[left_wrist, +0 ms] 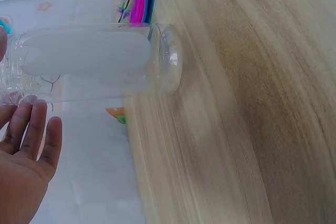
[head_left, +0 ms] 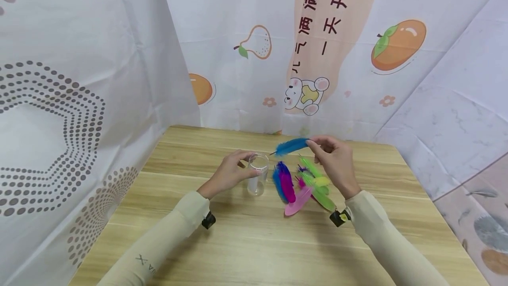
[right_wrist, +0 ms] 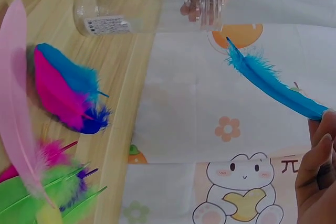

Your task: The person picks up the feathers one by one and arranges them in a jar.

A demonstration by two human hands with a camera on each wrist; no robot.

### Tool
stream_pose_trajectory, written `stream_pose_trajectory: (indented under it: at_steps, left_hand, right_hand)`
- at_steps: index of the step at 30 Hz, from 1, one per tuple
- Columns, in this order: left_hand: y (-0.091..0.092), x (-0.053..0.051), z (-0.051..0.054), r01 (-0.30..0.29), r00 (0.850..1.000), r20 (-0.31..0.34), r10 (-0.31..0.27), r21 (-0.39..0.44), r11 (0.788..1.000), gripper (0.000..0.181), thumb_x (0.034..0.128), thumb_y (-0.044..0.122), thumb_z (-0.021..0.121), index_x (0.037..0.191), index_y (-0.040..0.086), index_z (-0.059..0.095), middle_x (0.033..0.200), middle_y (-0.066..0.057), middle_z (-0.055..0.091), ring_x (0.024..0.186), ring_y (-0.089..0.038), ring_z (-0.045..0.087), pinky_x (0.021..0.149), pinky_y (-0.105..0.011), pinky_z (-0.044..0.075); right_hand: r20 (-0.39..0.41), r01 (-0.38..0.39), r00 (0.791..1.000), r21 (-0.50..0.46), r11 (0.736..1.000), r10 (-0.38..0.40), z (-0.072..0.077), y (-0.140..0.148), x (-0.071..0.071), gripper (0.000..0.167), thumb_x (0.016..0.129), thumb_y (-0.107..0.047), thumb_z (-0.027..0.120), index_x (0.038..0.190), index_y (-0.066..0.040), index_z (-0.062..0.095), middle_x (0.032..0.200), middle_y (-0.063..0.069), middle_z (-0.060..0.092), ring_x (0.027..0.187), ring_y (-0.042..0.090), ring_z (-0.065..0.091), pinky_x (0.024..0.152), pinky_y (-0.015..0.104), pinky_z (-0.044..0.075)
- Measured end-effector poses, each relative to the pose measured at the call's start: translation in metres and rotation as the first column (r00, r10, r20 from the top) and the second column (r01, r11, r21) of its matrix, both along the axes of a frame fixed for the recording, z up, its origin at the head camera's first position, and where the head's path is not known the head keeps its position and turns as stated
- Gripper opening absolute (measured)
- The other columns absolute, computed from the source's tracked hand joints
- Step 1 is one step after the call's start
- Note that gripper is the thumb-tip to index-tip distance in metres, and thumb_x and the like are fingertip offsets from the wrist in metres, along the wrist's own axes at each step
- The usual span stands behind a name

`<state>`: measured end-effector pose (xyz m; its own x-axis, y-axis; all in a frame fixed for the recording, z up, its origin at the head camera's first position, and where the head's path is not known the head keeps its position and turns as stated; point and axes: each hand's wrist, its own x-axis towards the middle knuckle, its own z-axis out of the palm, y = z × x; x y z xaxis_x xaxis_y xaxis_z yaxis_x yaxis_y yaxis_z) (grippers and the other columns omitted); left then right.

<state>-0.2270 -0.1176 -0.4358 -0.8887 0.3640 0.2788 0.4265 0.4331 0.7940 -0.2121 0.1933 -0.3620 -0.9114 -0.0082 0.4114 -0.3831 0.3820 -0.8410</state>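
Observation:
A clear jar with a small printed label stands upright on the wooden table; in the left wrist view the same jar fills the upper left. My left hand holds it near the rim, thumb on one side and fingers on the other. My right hand pinches a blue feather by its tip, the quill pointing left toward the jar's mouth. In the right wrist view that feather hangs apart from the jar. Below it lie a magenta feather, a pink feather and several green feathers.
The feathers lie in a loose pile right of the jar on the wooden table. A printed white cloth hangs behind the table's back edge. Another cloth with dot patterns hangs along the left side.

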Motion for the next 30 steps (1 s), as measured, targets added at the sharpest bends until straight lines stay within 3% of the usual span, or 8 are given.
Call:
stream_pose_trajectory:
  at_steps: [4, 8, 14, 22, 30]
  left_hand:
    - [0.0, 0.0, -0.001, 0.002, 1.0, 0.003, -0.002, -0.002, 1.0, 0.057, 0.0885, 0.041, 0.083, 0.137, 0.017, 0.066, 0.118, 0.003, 0.066, 0.11, -0.015, 0.06, 0.089, -0.035, 0.055]
    - [-0.001, -0.001, -0.002, 0.009, 1.0, -0.003, -0.009, -0.001, 1.0, 0.057, 0.0888, 0.042, 0.082, 0.138, 0.018, 0.066, 0.118, 0.004, 0.065, 0.11, -0.015, 0.059, 0.089, -0.035, 0.055]
    - [-0.001, 0.0, -0.002, 0.018, 1.0, -0.008, -0.018, 0.01, 1.0, 0.056, 0.0896, 0.042, 0.081, 0.139, 0.021, 0.065, 0.117, 0.005, 0.065, 0.11, -0.013, 0.058, 0.089, -0.036, 0.055]
    - [-0.002, 0.002, -0.001, 0.021, 1.0, -0.002, -0.021, 0.014, 1.0, 0.057, 0.0891, 0.043, 0.081, 0.14, 0.022, 0.065, 0.116, 0.007, 0.064, 0.111, -0.013, 0.057, 0.089, -0.037, 0.054]
    - [-0.003, -0.001, -0.003, 0.024, 1.0, -0.008, -0.024, 0.014, 1.0, 0.056, 0.0887, 0.046, 0.081, 0.137, 0.02, 0.067, 0.116, 0.003, 0.066, 0.109, -0.012, 0.059, 0.088, -0.036, 0.055]
  right_hand:
    - [-0.012, -0.018, 1.0, -0.017, 1.0, 0.018, 0.006, -0.009, 0.0, 0.02, 0.096, -0.024, 0.076, 0.105, -0.006, 0.076, 0.068, 0.008, 0.064, 0.059, 0.028, 0.059, 0.047, 0.024, 0.046]
    - [-0.046, -0.051, 0.998, -0.003, 0.999, 0.051, 0.019, -0.021, 0.009, 0.015, 0.097, -0.013, 0.074, 0.104, 0.0, 0.075, 0.067, 0.009, 0.062, 0.058, 0.034, 0.058, 0.047, 0.023, 0.044]
    - [-0.083, -0.078, 0.993, 0.045, 0.996, 0.081, 0.03, -0.037, 0.018, 0.012, 0.097, -0.008, 0.073, 0.103, 0.002, 0.075, 0.068, 0.011, 0.064, 0.056, 0.032, 0.058, 0.047, 0.021, 0.042]
    - [-0.114, -0.086, 0.989, 0.096, 0.992, 0.097, 0.002, -0.038, -0.006, 0.013, 0.097, -0.024, 0.076, 0.103, -0.014, 0.079, 0.069, 0.002, 0.064, 0.053, 0.019, 0.055, 0.044, 0.024, 0.039]
    - [-0.101, -0.145, 0.982, 0.126, 0.981, 0.159, -0.008, -0.049, -0.01, 0.012, 0.096, -0.027, 0.076, 0.102, -0.017, 0.079, 0.074, 0.0, 0.066, 0.052, 0.02, 0.054, 0.041, 0.026, 0.04]
